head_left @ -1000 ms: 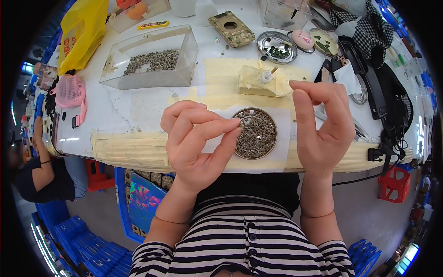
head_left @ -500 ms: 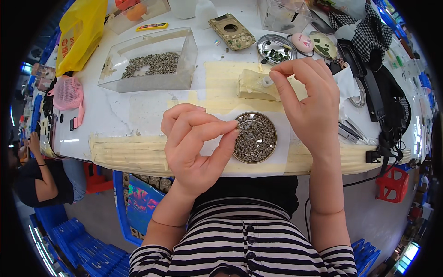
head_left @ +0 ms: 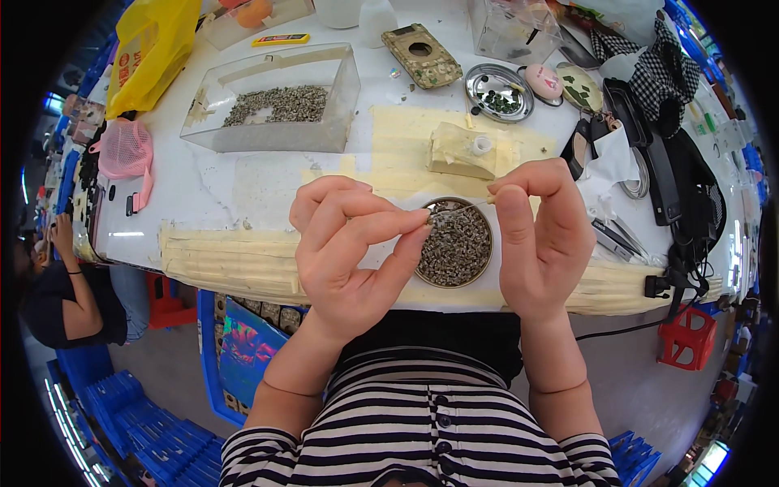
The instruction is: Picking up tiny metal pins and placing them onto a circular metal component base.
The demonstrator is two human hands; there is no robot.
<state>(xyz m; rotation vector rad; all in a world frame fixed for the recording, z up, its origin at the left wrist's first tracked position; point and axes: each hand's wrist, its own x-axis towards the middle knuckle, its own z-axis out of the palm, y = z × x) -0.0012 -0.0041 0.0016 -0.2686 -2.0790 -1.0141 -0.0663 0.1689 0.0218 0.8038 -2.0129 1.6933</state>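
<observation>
The left hand [head_left: 345, 256] pinches a tiny part [head_left: 428, 217], and the right hand [head_left: 542, 252] pinches a thin stick [head_left: 464, 209] reaching over the dish [head_left: 490, 253].

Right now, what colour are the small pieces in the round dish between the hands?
The small pieces are silvery grey; the head view shows them best.

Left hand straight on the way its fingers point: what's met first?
Likely the thin tool in the right hand, its tip near the left hand. The round dish seems to lie below; depth is unclear.
</observation>
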